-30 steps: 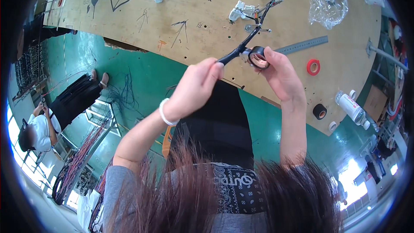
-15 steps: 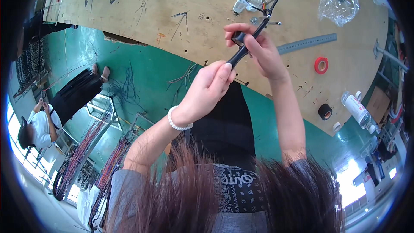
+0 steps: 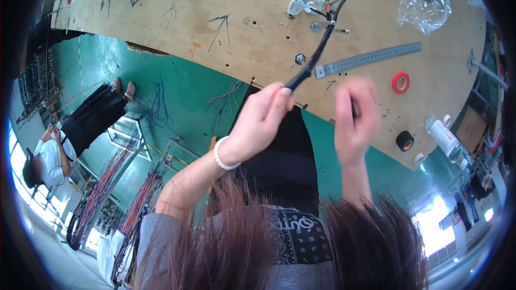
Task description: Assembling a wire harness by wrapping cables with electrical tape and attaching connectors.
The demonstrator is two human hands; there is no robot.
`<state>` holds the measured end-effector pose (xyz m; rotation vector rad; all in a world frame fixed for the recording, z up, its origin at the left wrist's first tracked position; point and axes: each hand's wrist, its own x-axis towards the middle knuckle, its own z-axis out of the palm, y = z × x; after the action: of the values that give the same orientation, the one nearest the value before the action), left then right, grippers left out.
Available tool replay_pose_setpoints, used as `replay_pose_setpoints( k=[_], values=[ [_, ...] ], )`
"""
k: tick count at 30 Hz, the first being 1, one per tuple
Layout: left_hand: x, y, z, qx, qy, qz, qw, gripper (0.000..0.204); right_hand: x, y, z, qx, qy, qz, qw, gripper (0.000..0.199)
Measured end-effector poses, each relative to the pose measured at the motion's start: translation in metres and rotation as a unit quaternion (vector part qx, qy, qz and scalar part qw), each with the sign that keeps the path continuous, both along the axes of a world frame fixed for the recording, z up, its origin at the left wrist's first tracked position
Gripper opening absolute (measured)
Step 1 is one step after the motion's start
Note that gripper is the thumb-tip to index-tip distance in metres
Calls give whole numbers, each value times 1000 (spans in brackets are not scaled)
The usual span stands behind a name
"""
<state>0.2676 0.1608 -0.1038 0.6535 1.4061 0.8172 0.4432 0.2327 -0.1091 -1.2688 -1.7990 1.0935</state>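
My left hand (image 3: 262, 116) is closed round the lower end of a black tape-wrapped wire harness (image 3: 321, 48). The harness runs up and right from my fist, past metal pins on the board, to white connectors (image 3: 305, 2). My right hand (image 3: 356, 113), smeared by motion, is apart from the harness, right of my left hand over the board's near edge. Its fingers are curled round a roll of black tape (image 3: 355, 109), of which only a dark sliver shows.
On the wooden board (image 3: 177, 27) lie a steel ruler (image 3: 371, 60), a red tape roll (image 3: 400, 82), another black tape roll (image 3: 405, 140) and a clear plastic bag (image 3: 424, 5). A plastic bottle (image 3: 444, 138) is at the right edge. Another person (image 3: 54, 156) stands at far left.
My right hand has come off the harness and moved right and down with the black tape roll. My left hand keeps its grip, almost unmoved.
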Motion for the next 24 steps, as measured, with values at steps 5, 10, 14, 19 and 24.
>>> replay_pose_setpoints(
  k=[5, 10, 14, 19, 24],
  values=[
    [-5, -7, -3, -60, -149, 71, 984, 30, 29, -66, -23, -98, -95, -33, 990, 7],
    [-4, -1, -4, -88, -287, 102, 949, 33, 22, -56, -43, -364, 135, -128, 913, 28],
    [-9, -1, -3, -104, -329, 121, 931, 31, 1, -57, -43, -448, 268, -91, 848, 32],
    [-27, 10, 4, -148, -309, 90, 935, 34, -22, -44, -42, -418, 374, -86, 823, 37],
    [-43, 20, 11, -153, -264, 25, 952, 31, -43, -31, -49, -411, 372, -99, 826, 31]
  ],
)
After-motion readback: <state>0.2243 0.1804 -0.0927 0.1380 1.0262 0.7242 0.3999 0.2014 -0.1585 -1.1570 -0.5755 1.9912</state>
